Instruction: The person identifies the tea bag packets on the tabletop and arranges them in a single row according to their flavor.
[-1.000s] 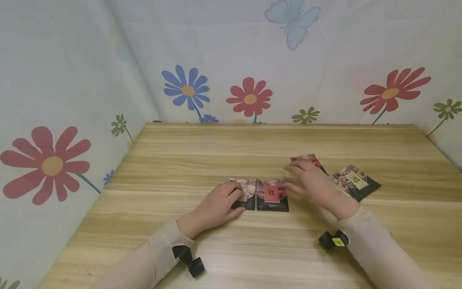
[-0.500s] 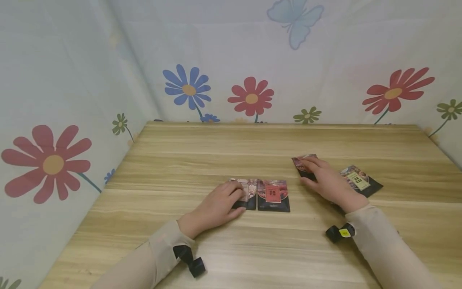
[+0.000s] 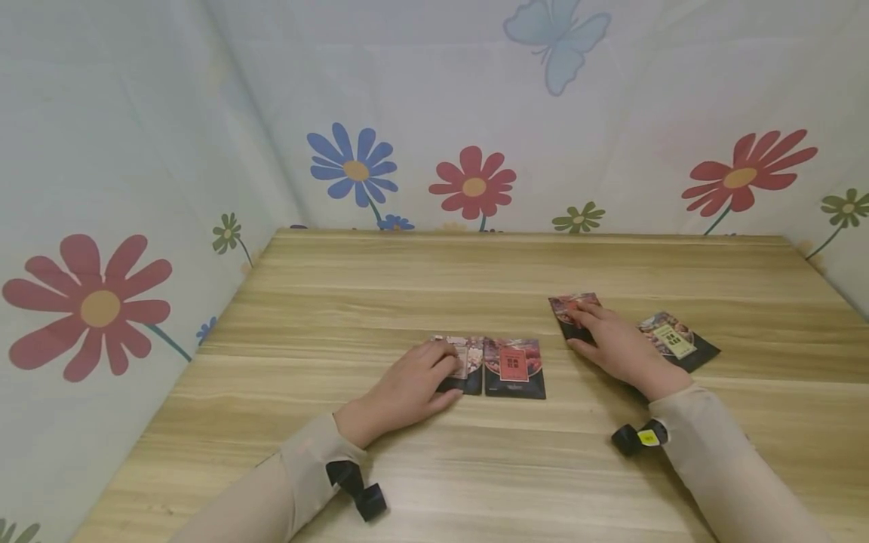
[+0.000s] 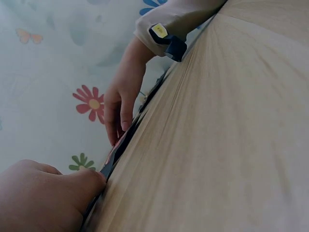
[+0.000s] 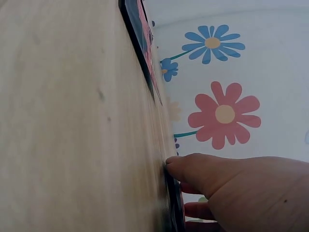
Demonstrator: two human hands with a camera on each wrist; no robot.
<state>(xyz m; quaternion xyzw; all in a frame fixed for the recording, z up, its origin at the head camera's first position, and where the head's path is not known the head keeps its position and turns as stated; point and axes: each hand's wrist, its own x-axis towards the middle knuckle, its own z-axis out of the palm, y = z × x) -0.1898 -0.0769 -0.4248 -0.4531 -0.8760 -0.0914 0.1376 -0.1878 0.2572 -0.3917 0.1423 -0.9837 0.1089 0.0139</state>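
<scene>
Several flat, dark packets with food pictures and coloured labels lie on the wooden table. In the head view my left hand (image 3: 407, 385) rests on a packet with a pale label (image 3: 471, 366), covering its left part. Just right of it lies a red-labelled packet (image 3: 514, 368), untouched. Farther right, my right hand (image 3: 614, 343) rests its fingers over another packet with a red label (image 3: 563, 305), the thumb at its near edge. In the right wrist view the right thumb (image 5: 193, 166) meets that packet's edge (image 5: 176, 205); the fingers are partly hidden.
A packet with a pale green label (image 3: 679, 343) lies slanted to the right, partly behind the right hand. The wooden tabletop (image 3: 407, 271) reaches back to a flowered curtain (image 3: 577, 136). A small black device sits on each wrist.
My right hand has moved right, away from the red-labelled packet in the middle, onto the packet farther right, and has barely moved over the last half second. The left hand stays put.
</scene>
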